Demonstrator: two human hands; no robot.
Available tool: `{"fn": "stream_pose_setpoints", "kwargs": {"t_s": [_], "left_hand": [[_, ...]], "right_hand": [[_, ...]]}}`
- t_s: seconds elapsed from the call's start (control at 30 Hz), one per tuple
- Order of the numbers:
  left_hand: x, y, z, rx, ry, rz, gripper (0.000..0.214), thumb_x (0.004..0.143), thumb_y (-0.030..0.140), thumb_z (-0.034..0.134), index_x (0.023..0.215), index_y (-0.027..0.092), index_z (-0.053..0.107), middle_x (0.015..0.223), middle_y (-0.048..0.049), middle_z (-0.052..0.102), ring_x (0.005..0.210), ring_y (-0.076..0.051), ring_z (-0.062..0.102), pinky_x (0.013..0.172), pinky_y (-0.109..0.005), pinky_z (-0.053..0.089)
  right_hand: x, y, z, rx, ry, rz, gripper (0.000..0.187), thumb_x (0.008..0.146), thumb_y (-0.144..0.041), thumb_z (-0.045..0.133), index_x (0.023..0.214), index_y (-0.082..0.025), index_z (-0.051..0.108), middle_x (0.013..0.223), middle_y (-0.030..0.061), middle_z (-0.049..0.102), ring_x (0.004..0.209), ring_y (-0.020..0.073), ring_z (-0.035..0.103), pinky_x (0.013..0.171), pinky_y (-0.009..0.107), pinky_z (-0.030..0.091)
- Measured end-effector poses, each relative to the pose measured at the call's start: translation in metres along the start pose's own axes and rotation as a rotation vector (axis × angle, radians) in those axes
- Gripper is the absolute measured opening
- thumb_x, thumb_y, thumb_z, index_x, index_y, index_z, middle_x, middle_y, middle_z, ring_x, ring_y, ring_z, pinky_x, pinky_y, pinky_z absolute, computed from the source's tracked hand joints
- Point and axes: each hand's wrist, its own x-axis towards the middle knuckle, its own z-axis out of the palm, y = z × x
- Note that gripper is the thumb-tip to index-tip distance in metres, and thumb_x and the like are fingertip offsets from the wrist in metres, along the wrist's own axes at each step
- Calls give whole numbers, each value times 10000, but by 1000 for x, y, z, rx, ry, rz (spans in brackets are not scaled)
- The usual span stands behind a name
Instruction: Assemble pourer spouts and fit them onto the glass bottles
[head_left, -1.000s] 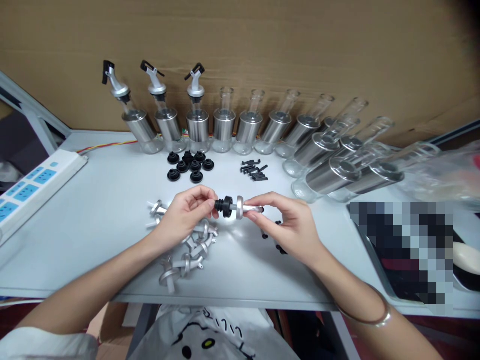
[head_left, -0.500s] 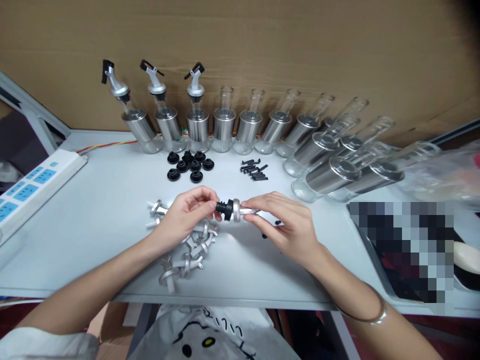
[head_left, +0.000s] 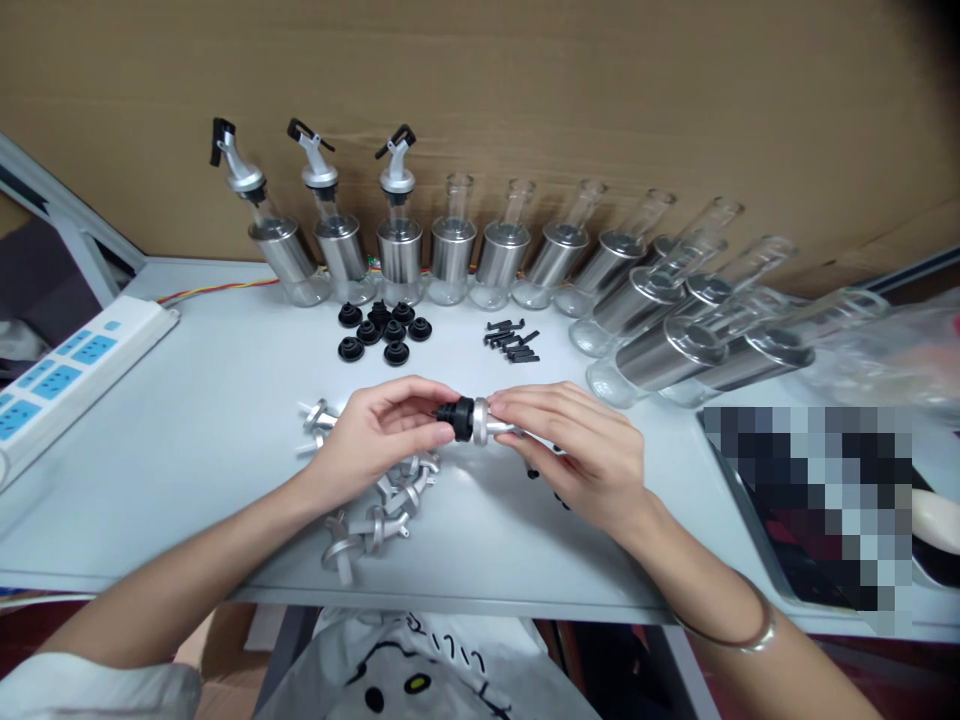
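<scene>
Over the middle of the table, my left hand (head_left: 390, 425) pinches a black ribbed stopper (head_left: 456, 418) between thumb and fingers. My right hand (head_left: 581, 445) grips the silver pourer spout (head_left: 482, 424), whose round collar faces the stopper. The two parts lie in one line and appear to touch at the collar. Beneath my left hand lies a pile of silver pourer spouts (head_left: 379, 525). Past my hands are a cluster of black stoppers (head_left: 367, 332) and several thin black levers (head_left: 514, 342). Small black pieces lie partly hidden under my right hand.
Steel-sleeved glass bottles (head_left: 453, 250) line the back, crowding toward the right; three on the left carry pourers (head_left: 321, 175). A white power strip (head_left: 82, 370) lies at left. A blurred-out device (head_left: 810, 510) and a clear plastic bag (head_left: 885, 340) are at right.
My left hand has moved right and its grip now sits closer to the collar of the stopper. The stopper looks straighter against the pourer spout. The whole view has shifted slightly.
</scene>
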Motion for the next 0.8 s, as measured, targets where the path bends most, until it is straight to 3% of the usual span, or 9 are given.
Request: {"fn": "stream_pose_setpoints", "kwargs": {"t_s": [0.27,0.63,0.8], "left_hand": [[2,2,0,91,43,46,152,629,173,789,780,185,771,762,-22,709,707,-137,626,667,-248,506],[2,1,-3,77,-2,-49,259,658,228,788,915,209,776,915,-41,764,802,-165,683,755,-276,550],[1,-1,-3,97,13,12,215,652,177,798,863,219,782,884,-22,761,801,-141,671,743,-236,529]], "right_hand": [[-1,5,0,-33,-10,-55,154,874,-172,630,1007,-219,693,821,62,734,756,184,683,657,319,552],[-1,3,-1,-100,20,-53,128,861,-158,644,974,-208,676,815,72,739,727,190,680,642,326,521],[-1,5,0,-75,19,-48,110,869,-167,636,965,-200,679,812,78,739,724,189,669,652,331,536]]}}
